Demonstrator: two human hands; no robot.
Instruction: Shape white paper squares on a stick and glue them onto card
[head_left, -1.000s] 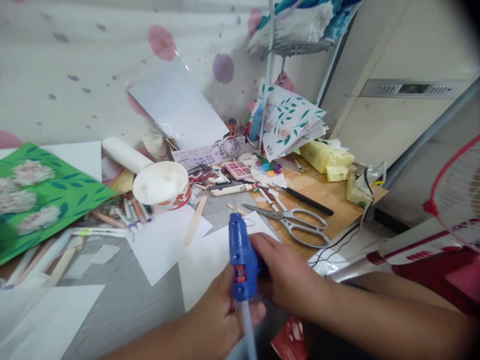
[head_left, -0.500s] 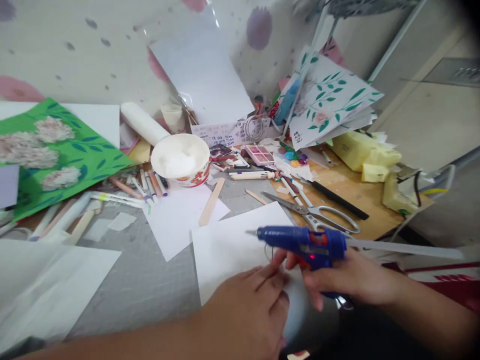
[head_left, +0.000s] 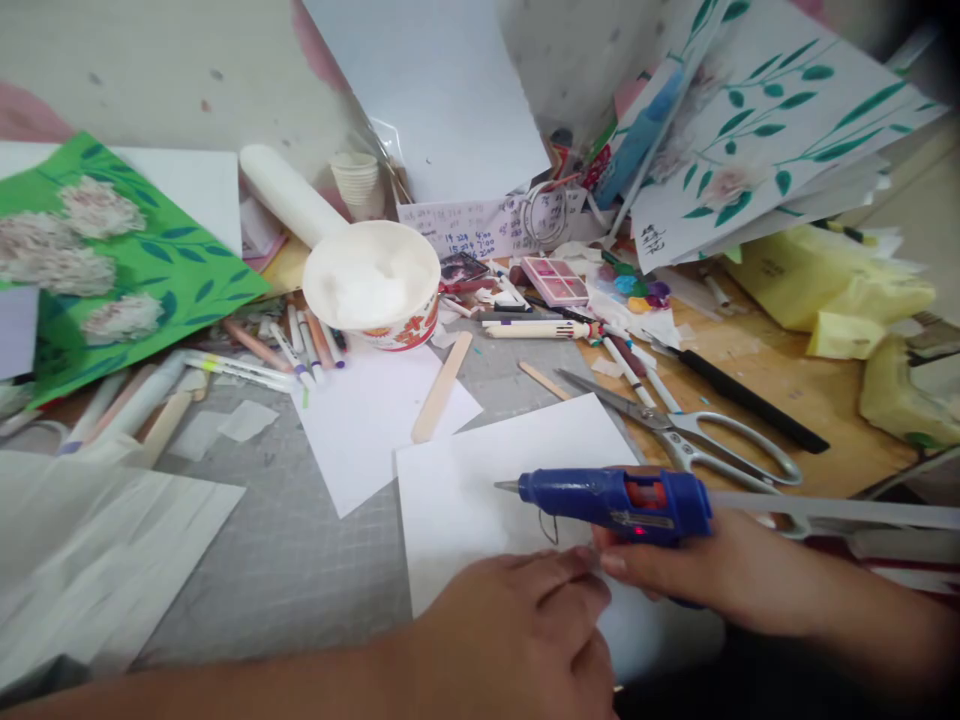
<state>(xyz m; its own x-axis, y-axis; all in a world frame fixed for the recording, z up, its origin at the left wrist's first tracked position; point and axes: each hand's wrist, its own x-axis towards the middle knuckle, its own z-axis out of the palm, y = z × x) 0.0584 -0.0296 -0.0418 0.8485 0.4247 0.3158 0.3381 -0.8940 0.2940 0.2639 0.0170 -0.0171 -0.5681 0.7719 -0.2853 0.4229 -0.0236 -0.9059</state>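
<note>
My right hand (head_left: 720, 570) is wrapped round the handle of a blue hot glue gun (head_left: 592, 498). Its metal nozzle points left, a small red light glows on its side, and a long translucent glue stick (head_left: 832, 508) juts out at the back. Beneath the gun lies a sheet of white paper (head_left: 480, 500), which reaches over the near table edge. My left hand (head_left: 525, 620) rests on this sheet's near part with curled fingers, gripping it there; the thumb is hidden. Its fingertips are close to my right hand. A thin wire stand hangs under the gun.
Scissors (head_left: 679, 435) and a black-handled knife (head_left: 750, 400) lie behind the gun. A wooden stick (head_left: 442, 390) rests on another paper. Farther back stand a paper bowl (head_left: 409, 330) with white stuff, and a pink palette (head_left: 555, 280). Left is a green flower picture (head_left: 195, 290).
The view has tipped down and come closer to the table. The glue gun remains above the paper in my right hand, its nozzle still pointing left; my left hand stays beside it.
</note>
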